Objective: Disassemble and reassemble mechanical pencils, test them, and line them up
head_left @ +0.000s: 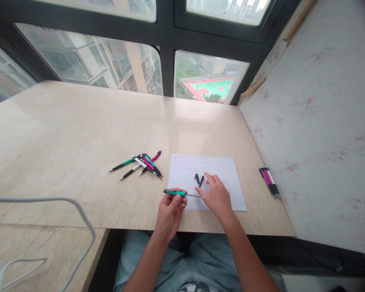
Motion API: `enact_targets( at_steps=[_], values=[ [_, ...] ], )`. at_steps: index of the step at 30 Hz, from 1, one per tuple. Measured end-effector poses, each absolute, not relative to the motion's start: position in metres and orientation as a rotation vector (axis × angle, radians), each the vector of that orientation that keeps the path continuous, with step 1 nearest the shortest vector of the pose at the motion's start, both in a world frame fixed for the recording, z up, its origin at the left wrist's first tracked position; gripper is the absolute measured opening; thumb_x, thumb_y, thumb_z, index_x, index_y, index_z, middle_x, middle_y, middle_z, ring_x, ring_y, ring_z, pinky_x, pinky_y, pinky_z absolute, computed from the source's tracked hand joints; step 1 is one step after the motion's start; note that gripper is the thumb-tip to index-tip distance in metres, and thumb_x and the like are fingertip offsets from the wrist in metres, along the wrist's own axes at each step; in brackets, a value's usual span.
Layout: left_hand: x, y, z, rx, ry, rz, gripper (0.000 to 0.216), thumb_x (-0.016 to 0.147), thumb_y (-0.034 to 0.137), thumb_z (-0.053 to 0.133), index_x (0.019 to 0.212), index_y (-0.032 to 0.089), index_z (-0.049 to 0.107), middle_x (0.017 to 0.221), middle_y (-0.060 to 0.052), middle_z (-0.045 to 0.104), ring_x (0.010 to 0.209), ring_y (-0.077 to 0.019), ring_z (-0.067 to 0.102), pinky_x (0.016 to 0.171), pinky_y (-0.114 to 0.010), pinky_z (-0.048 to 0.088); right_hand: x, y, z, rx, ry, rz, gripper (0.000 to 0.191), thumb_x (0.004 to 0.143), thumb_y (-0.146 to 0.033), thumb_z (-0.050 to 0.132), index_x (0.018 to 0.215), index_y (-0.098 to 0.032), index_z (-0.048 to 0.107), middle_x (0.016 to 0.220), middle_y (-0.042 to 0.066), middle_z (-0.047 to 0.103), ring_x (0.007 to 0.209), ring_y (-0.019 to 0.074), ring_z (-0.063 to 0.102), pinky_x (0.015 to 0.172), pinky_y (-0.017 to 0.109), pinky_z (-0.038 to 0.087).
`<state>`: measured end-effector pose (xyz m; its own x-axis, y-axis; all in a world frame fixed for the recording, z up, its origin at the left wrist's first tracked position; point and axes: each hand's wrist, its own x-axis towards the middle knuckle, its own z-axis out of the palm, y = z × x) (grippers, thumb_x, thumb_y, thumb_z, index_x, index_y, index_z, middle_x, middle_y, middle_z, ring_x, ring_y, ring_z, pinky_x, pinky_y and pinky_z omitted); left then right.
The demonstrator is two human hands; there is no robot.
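Observation:
My left hand (170, 207) is closed around the green barrel of a pen (176, 193), held level above the near edge of a written sheet of paper (178, 170). The pen's front grip is off, and a thin dark refill (194, 196) sticks out to the right. My right hand (216, 196) hovers over the sheet, thumb and fingers apart, with its thumb close to the refill's tip. Just beyond that thumb lie a black pen piece (197, 179) and another short black piece (201, 181), side by side on the paper.
A loose pile of several pens (146, 162) lies left of the sheet. More pens (269, 182) line up by the papered wall (319, 134) at right. A grey-white cable (79, 209) loops over the table (73, 142) at left. Windows stand behind.

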<state>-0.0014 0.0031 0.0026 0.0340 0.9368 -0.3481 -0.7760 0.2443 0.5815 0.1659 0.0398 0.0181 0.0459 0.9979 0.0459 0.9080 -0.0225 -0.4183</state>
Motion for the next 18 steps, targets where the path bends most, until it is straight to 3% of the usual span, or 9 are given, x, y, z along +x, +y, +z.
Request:
enact_targets(
  at_steps=[6,13,18],
  values=[
    [-0.001,0.002,0.001,0.256,0.76,1.336,0.019,0.075,0.019,0.076,0.093,0.016,0.068,0.091,-0.006,0.07,0.072,-0.0099,0.062,0.068,-0.022,0.05,0.154,0.042,0.021,-2.097,-1.992,0.314,0.051,0.085,-0.038,0.06,0.13,-0.017,0.05,0.105,0.012,0.062,0.099,0.0276,0.058,0.07,0.032,0.045],
    [-0.001,0.003,0.004,0.245,0.769,1.335,0.019,0.074,0.018,0.077,0.091,0.016,0.068,0.089,-0.006,0.069,0.07,-0.0092,0.06,0.067,-0.022,0.049,0.154,0.044,0.026,-2.17,-1.998,0.361,0.044,0.086,-0.02,0.051,0.13,-0.017,0.049,0.103,0.013,0.065,0.095,0.0264,0.061,0.068,0.032,0.044],
    [-0.001,0.003,0.004,0.241,0.778,1.338,0.019,0.074,0.019,0.077,0.091,0.016,0.068,0.089,-0.006,0.069,0.069,-0.0091,0.06,0.067,-0.022,0.049,0.158,0.046,0.028,-2.189,-1.979,0.377,0.044,0.086,-0.018,0.051,0.129,-0.017,0.051,0.102,0.013,0.065,0.093,0.0267,0.061,0.067,0.032,0.042]
  ],
)
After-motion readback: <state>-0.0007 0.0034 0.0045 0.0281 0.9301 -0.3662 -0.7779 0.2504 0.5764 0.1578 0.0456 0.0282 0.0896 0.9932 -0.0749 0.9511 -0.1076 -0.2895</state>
